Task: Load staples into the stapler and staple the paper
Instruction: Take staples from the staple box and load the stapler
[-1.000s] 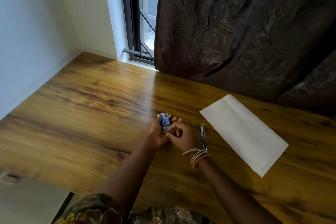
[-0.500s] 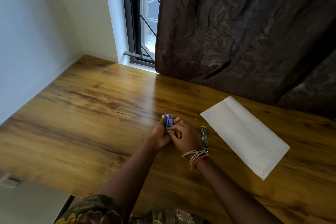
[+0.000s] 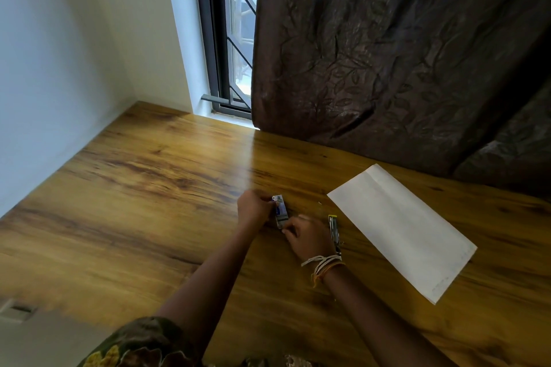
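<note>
A small blue and white staple box (image 3: 280,209) is held low over the wooden table (image 3: 149,202). My left hand (image 3: 255,207) grips its far end. My right hand (image 3: 307,237) pinches its near end, where a grey inner part shows pulled out. The slim stapler (image 3: 334,232), dark with a yellow tip, lies flat on the table just right of my right hand, apart from it. A folded white paper (image 3: 399,226) lies further right, at an angle. The staples themselves are too small to make out.
A dark brown curtain (image 3: 387,53) hangs down to the table's back edge behind the paper. A barred window (image 3: 235,39) is at the back, a white wall on the left. The table's near edge (image 3: 98,317) runs at the lower left.
My hands have drawn slightly apart and the box now lies flatter. Its near end looks pulled out toward my right hand. Stapler and paper have not moved.
</note>
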Demonstrator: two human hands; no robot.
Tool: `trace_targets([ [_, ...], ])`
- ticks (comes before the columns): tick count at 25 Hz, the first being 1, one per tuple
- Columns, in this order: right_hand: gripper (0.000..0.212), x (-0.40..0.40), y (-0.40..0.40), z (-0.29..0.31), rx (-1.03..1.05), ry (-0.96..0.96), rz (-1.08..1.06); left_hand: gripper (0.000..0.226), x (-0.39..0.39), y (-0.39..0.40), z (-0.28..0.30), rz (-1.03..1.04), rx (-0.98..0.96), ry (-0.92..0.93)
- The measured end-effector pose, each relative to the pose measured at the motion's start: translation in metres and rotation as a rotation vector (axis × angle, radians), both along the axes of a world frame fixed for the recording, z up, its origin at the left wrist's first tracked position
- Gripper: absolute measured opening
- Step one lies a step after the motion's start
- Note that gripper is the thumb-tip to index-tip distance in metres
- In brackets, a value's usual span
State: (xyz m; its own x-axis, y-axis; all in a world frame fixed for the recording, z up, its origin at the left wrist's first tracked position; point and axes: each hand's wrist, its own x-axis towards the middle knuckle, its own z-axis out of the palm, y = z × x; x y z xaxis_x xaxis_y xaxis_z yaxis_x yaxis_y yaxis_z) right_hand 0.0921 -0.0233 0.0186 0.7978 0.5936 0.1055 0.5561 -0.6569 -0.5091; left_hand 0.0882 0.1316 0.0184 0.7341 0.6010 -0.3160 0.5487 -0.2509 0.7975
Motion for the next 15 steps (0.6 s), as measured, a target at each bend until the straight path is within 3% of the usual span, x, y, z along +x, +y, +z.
trace_targets([
  [5,0.012,0.000,-0.010,0.010,0.286,0.190,-0.190,0.029,-0.019,-0.023,-0.006,0.044,0.108,-0.149],
  [10,0.029,0.013,-0.039,0.036,0.635,0.529,-0.480,0.012,-0.040,-0.052,-0.004,0.107,0.184,-0.322],
  [12,0.029,0.023,-0.058,0.042,0.563,0.521,-0.512,0.007,-0.048,-0.070,-0.005,0.072,0.177,-0.349],
  [15,0.014,0.030,-0.081,0.038,0.155,0.516,-0.405,0.009,-0.051,-0.093,-0.010,-0.006,0.150,-0.257],
])
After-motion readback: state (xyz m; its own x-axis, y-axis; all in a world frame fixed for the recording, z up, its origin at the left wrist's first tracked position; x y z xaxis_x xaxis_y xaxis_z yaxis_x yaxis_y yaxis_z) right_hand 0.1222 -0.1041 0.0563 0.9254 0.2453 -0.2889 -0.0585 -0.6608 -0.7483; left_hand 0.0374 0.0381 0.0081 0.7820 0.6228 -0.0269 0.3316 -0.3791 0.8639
